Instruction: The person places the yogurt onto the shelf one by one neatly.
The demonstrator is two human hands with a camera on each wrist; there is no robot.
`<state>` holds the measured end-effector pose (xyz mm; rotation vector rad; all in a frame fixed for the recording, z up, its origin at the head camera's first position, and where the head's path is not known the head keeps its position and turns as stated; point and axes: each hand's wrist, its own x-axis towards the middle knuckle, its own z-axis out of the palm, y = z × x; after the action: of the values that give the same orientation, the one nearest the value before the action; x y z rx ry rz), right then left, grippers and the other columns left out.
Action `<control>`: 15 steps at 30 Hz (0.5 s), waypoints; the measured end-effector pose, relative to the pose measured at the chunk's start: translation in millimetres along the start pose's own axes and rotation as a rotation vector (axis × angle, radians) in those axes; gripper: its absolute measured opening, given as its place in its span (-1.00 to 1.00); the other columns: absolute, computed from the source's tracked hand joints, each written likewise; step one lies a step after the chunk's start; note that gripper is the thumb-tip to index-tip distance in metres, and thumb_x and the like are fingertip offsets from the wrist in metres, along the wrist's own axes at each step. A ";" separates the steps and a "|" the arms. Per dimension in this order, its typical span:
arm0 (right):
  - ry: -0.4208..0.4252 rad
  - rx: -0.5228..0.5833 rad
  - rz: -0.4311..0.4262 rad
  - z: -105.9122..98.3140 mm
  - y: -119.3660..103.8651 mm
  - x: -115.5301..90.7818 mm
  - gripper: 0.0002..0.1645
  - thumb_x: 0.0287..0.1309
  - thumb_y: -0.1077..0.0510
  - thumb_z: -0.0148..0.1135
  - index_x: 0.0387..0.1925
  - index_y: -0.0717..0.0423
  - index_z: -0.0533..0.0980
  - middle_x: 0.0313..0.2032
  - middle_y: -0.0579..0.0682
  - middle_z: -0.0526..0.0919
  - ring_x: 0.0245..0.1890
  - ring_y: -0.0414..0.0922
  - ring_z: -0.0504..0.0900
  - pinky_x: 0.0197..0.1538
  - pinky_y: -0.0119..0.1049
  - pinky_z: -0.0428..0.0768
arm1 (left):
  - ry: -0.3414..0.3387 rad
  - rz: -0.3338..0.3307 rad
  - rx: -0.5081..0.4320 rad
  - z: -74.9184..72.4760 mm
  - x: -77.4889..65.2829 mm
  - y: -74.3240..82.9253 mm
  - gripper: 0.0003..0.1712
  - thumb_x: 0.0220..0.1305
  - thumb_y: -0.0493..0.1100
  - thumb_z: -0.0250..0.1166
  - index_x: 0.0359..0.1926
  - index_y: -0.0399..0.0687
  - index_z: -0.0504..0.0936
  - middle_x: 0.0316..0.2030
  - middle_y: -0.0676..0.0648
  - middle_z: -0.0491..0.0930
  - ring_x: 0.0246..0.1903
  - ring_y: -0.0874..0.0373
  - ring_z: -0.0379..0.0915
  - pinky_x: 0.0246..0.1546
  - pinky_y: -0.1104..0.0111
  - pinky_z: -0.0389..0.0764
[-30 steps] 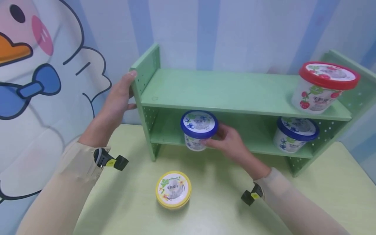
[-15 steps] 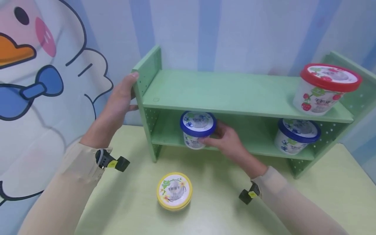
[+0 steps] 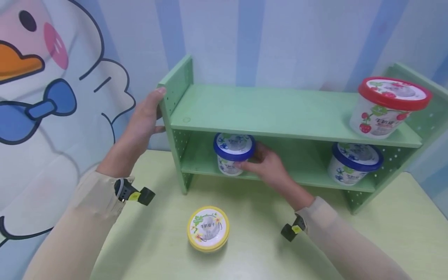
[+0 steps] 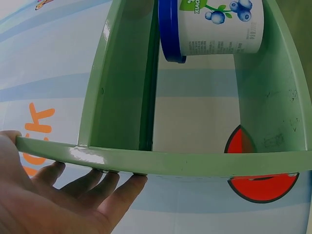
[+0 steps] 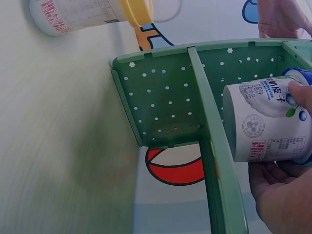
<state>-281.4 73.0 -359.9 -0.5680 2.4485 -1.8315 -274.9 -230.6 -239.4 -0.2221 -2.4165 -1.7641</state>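
My right hand pinches a white tub with a blue lid and blueberry print, thumb in front and fingers on its far side. This tub is upright at the lower level of a green shelf, left of its middle. In the right wrist view the tub's base appears a little off the lower board; contact is hard to tell. My left hand grips the shelf's left side panel, thumb at the front edge and fingers against the outer face.
A second blue-lidded tub stands at the lower level's right end. Above it, a red-lidded strawberry tub sits on the upper board. A yellow-lidded tub stands on the pale table before the shelf. Behind is a striped wall.
My right hand has moved the blue-lidded tub slightly left and back, deeper into the lower level. My left hand keeps its hold on the side panel. The view has shifted slightly.
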 end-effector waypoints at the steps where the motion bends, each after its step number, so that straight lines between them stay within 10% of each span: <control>1: -0.002 0.002 0.003 0.5 0.6 0.6 -0.04 -0.03 0.07 0.55 0.34 0.23 0.29 0.18 0.19 0.50 0.14 0.04 0.52 0.14 -0.13 0.52 | 0.000 0.001 0.000 0.0 -0.1 -0.4 -0.12 0.29 0.56 -0.17 0.39 0.13 0.31 0.29 -0.05 0.38 0.32 0.03 0.23 0.15 -0.15 0.37; 15: -0.040 0.028 -0.024 3.0 3.4 6.6 -0.04 0.02 0.00 0.51 0.37 0.19 0.25 0.22 0.14 0.47 0.17 0.00 0.49 0.17 -0.13 0.49 | -0.001 0.021 -0.010 0.0 0.1 -2.0 -0.14 0.31 0.53 -0.15 0.39 0.13 0.32 0.28 -0.06 0.38 0.32 0.02 0.24 0.14 -0.17 0.36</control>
<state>-287.8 69.0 -362.7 -0.6286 2.3966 -1.8415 -275.4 -231.2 -241.2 -0.2484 -2.3969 -1.7685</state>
